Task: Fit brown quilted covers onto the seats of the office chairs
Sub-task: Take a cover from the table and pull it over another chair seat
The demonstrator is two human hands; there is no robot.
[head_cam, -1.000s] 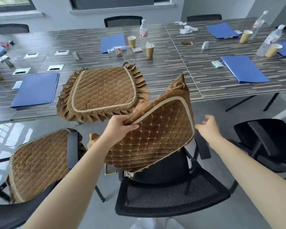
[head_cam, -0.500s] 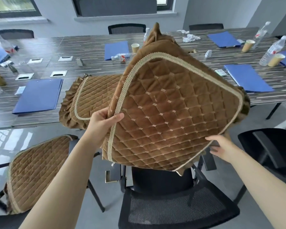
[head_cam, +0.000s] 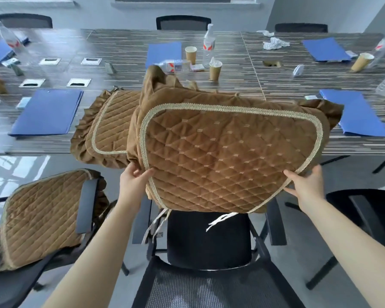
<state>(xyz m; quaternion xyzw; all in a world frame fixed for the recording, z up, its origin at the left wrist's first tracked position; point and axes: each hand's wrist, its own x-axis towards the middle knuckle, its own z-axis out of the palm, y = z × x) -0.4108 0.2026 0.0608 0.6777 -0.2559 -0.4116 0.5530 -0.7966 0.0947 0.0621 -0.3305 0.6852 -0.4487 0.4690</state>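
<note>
I hold a brown quilted cover [head_cam: 227, 156] spread out in the air above a black mesh office chair [head_cam: 209, 283]. My left hand [head_cam: 135, 182] grips its near left corner and my right hand [head_cam: 307, 185] grips its near right edge. White tie strings [head_cam: 220, 220] dangle from its underside over the chair's seat. A second cover [head_cam: 108, 127] lies on the table edge, partly hidden behind the held one. The chair on the left [head_cam: 38, 218] wears a third cover on its seat.
The long striped table [head_cam: 231, 70] carries blue folders [head_cam: 47, 112], paper cups [head_cam: 215, 68], water bottles [head_cam: 209, 45] and crumpled tissue. Another black chair [head_cam: 365, 214] stands at the right. More chairs line the table's far side.
The cover has swung from tilted upright to nearly flat and lower over the chair. My right hand has moved from under its edge to gripping its near right corner.
</note>
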